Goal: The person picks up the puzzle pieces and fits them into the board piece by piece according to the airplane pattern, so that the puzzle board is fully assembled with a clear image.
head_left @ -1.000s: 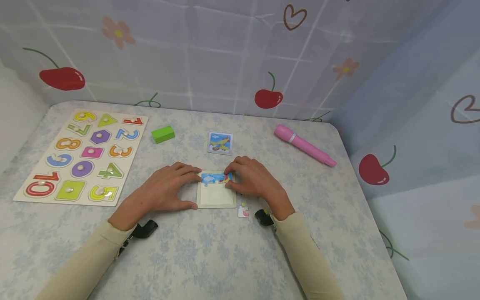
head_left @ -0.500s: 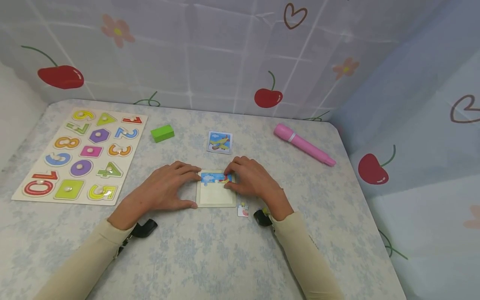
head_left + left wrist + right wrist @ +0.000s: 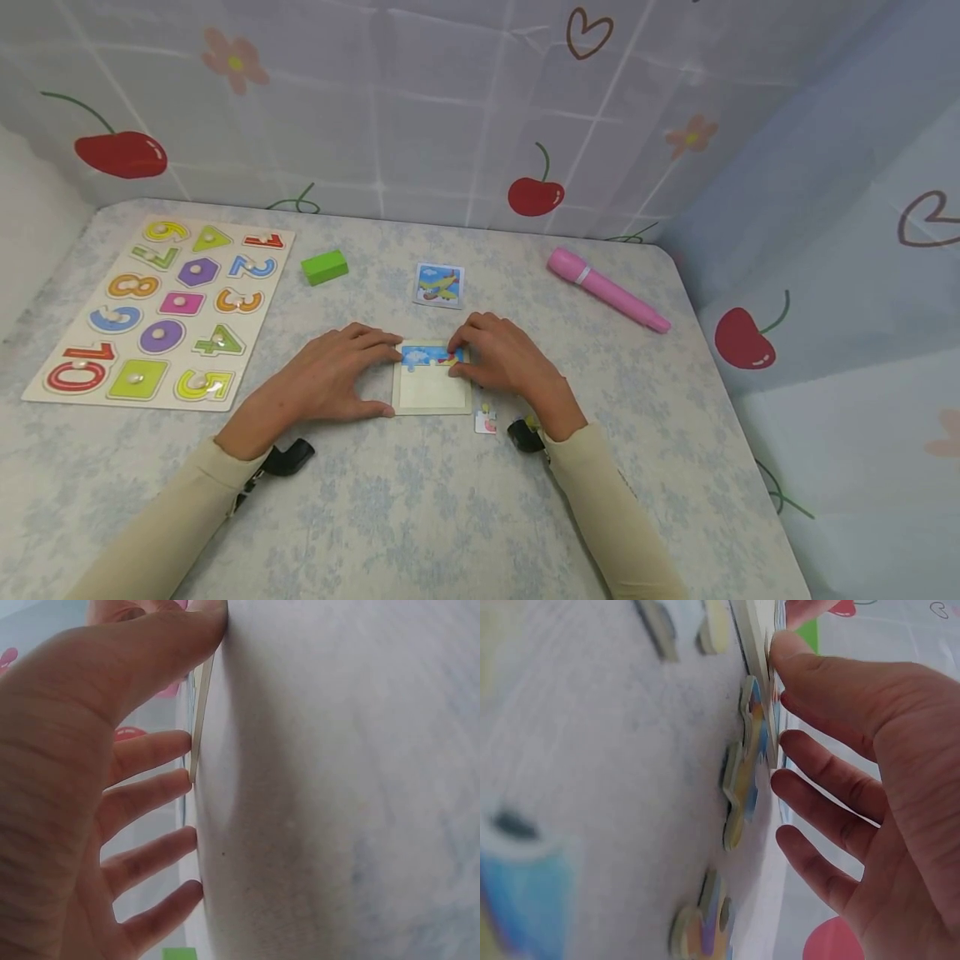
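A shallow wooden puzzle tray (image 3: 433,392) lies mid-table, its top row holding blue sky pieces (image 3: 417,356). My left hand (image 3: 330,375) touches the tray's left side, with the fingertips near the upper corner and the thumb at the lower one; its fingers look straight in the left wrist view. At the tray's upper right, my right hand (image 3: 506,358) pinches a red-and-blue puzzle piece (image 3: 456,355) between thumb and index finger, partly hiding it. A loose puzzle piece (image 3: 485,420) lies below the tray's right corner. More loose puzzle pieces (image 3: 739,791) show beneath that hand in the right wrist view.
Beyond the tray lies an airplane picture card (image 3: 439,286). A green block (image 3: 325,267) and a number-and-shape peg board (image 3: 168,279) are at the left. On the right is a pink pen-shaped toy (image 3: 607,292). A patterned curtain (image 3: 442,108) rises behind the table.
Both hands keep nearly the same positions around the tray. The pinched piece at the upper right shifts very slightly, with less of its yellow showing.
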A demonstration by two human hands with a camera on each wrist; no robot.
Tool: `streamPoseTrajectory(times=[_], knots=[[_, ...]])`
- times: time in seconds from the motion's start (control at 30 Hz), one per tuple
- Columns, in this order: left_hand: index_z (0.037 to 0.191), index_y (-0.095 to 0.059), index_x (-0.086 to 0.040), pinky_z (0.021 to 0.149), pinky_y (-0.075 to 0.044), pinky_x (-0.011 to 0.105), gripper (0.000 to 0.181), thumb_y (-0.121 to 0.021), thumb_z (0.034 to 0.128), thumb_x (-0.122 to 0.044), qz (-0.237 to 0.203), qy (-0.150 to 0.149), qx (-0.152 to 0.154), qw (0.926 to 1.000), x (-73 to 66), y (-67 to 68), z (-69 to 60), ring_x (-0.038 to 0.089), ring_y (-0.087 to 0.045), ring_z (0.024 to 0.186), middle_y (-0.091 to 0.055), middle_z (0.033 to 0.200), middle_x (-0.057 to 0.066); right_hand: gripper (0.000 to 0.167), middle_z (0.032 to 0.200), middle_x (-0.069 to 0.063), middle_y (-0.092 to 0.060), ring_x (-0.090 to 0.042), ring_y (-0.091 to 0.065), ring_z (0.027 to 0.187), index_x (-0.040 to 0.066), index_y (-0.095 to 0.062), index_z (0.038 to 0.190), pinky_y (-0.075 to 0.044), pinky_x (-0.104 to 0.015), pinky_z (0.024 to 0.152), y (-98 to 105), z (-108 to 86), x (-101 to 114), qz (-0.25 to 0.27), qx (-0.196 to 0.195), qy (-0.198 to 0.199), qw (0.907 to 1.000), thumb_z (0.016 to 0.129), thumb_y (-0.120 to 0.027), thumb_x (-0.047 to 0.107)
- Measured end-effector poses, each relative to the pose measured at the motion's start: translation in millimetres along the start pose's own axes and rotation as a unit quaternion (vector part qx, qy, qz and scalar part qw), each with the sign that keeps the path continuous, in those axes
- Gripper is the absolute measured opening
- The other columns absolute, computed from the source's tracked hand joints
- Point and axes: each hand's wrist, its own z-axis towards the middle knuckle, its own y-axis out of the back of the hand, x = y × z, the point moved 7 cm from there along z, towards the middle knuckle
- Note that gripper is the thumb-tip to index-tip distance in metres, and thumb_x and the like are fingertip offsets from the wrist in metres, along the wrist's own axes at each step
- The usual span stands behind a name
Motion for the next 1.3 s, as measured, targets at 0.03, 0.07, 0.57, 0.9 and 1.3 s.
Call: streamPoseTrajectory(times=[0.03, 0.07, 0.57, 0.9, 1.3], knots=[[0.139, -0.072, -0.017, 0.098, -0.053, 0.055, 0.076, -0.09, 0.0802, -0.062, 0.001, -0.001, 0.001, 1.0, 0.0, -0.3, 0.1, 0.028, -0.054, 0.136, -0.059, 0.156, 0.0, 0.027, 0.116, -0.001, -0.068, -0.021, -0.062, 0.104, 0.018, -0.08, 0.116, -0.053, -0.04, 0.092, 0, -0.5, -1, 0.0, 0.002, -0.002, 1.0, 0.095, -0.086, 0.034], [0.139, -0.071, -0.017, 0.098, -0.053, 0.054, 0.076, -0.09, 0.0804, -0.062, 0.001, 0.0, 0.002, 1.0, 0.2, -0.6, 0.2, 0.028, -0.054, 0.136, -0.059, 0.156, 0.0, 0.027, 0.117, -0.001, -0.069, -0.021, -0.062, 0.104, 0.018, -0.08, 0.116, -0.053, -0.04, 0.092, 0, -1.2, -1, 0.001, 0.004, -0.003, 1.0, 0.095, -0.085, 0.034], [0.141, -0.071, -0.017, 0.1, -0.052, 0.054, 0.078, -0.09, 0.0799, -0.062, 0.002, 0.001, 0.008, 1.0, 1.1, -1.0, -0.3, 0.028, -0.053, 0.138, -0.057, 0.158, 0.0, 0.029, 0.121, 0.0, -0.071, -0.02, -0.062, 0.109, 0.015, -0.078, 0.128, -0.053, -0.041, 0.097, 12, -26.4, -19, 0.016, 0.031, -0.055, 0.9979, 0.102, -0.077, 0.03], [0.142, -0.071, -0.017, 0.101, -0.052, 0.054, 0.079, -0.09, 0.0799, -0.062, -0.003, 0.003, 0.01, 0.9999, 0.4, -0.6, 0.2, 0.029, -0.052, 0.139, -0.057, 0.159, 0.0, 0.034, 0.119, 0.002, -0.071, -0.018, -0.063, 0.111, 0.015, -0.077, 0.131, -0.053, -0.039, 0.1, 9, -36.2, -27, 0.031, 0.05, -0.067, 0.996, 0.101, -0.079, 0.029], [0.142, -0.071, -0.016, 0.1, -0.052, 0.056, 0.076, -0.091, 0.0815, -0.057, -0.006, -0.006, 0.004, 1.0, -0.8, 1.8, -0.7, 0.03, -0.053, 0.138, -0.057, 0.158, 0.001, 0.039, 0.124, 0.006, -0.07, -0.015, -0.061, 0.113, 0.017, -0.077, 0.129, -0.051, -0.038, 0.102, 9, -43.3, -28, 0.051, 0.053, -0.055, 0.9958, 0.094, -0.087, 0.029]])
